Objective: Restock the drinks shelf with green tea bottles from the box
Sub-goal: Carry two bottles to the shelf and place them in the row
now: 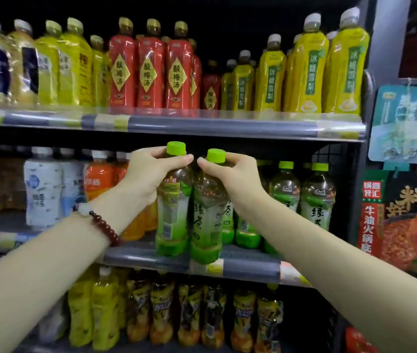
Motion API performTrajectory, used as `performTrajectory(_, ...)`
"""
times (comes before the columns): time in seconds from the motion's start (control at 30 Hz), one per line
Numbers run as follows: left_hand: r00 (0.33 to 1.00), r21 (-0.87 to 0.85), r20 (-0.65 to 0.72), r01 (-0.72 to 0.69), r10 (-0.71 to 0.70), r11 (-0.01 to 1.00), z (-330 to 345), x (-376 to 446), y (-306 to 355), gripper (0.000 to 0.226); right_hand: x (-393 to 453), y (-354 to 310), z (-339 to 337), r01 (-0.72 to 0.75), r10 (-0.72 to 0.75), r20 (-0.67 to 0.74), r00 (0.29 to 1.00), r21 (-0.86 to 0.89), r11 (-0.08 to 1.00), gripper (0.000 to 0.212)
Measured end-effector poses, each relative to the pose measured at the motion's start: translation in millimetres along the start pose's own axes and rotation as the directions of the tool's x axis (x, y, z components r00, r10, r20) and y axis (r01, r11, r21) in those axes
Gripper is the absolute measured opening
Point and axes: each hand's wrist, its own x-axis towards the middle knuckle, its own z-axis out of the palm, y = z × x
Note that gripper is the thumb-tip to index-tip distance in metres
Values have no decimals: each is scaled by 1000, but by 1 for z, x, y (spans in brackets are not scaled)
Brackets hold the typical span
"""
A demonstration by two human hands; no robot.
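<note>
- Gripping one green tea bottle by the neck: left hand, fingers curled.
- Right hand pinching second green tea bottle likewise.
- Both bottles upright at middle shelf front edge, 9 o'clock of shelved green tea row.

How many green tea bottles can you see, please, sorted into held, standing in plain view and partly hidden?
Held: 2, left bottle in the left hand, right bottle in the right hand
Standing in plain view on the shelf: 2, inner bottle and outer bottle
Partly hidden behind the right arm: at least 2, hidden bottles
Total: at least 6
</note>
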Motion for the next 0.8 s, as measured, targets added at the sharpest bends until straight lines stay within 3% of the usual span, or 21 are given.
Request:
performTrajectory(0.33,994,-99,107,27,-17,995,-37,46,-36,13,30,27,49,6,-26,-151,988,-134,991,21)
performTrajectory(0.43,993,-128,116,44,-29,991,-41,54,-46,13,27,29,53,30,-75,-164,984,-263,964,24)
performTrajectory(0.53,984,-16,174,-38,40,999,-48,52,-60,38,15,40,61,20,-115,-207,972,-410,912,32)
performTrajectory(0.63,962,123,271,-76,41,989,-60,32,-84,69,-7,55,63,17,-88,-184,979,-353,936,53)
performTrajectory(0.8,900,277,412,24,-142,960,-73,11,-107,36,-37,83,55,-29,29,-5,1000,-368,929,43)
